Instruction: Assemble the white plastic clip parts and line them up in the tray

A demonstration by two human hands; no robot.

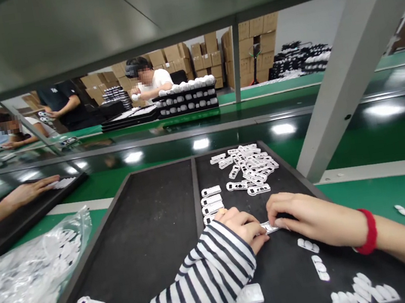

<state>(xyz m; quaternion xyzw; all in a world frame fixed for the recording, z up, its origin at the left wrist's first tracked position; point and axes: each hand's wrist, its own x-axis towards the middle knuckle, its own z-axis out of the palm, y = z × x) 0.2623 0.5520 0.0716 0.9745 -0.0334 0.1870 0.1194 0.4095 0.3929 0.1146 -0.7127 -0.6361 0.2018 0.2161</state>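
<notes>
A small white plastic cover piece (269, 227) lies low over the black tray (151, 216), pinched at both ends between my hands. My left hand (242, 227), in a striped sleeve, grips its left end with curled fingers. On the other end are the thumb and fingertips of my right hand (301, 218), which has a red band at the wrist. The fingers hide much of the piece. Just beyond my left hand, similar white covers (212, 198) lie in a column. White three-lobed button strips (308, 245) sit near my right hand, with several more (363, 291) closer to me.
A pile of white frames (252, 164) fills the tray's far right. Left of the tray lies a clear bag (34, 280) of white parts. Another person's hand (32, 191) rests over a neighbouring tray. A metal post (341, 58) rises at right; a shelf hangs overhead.
</notes>
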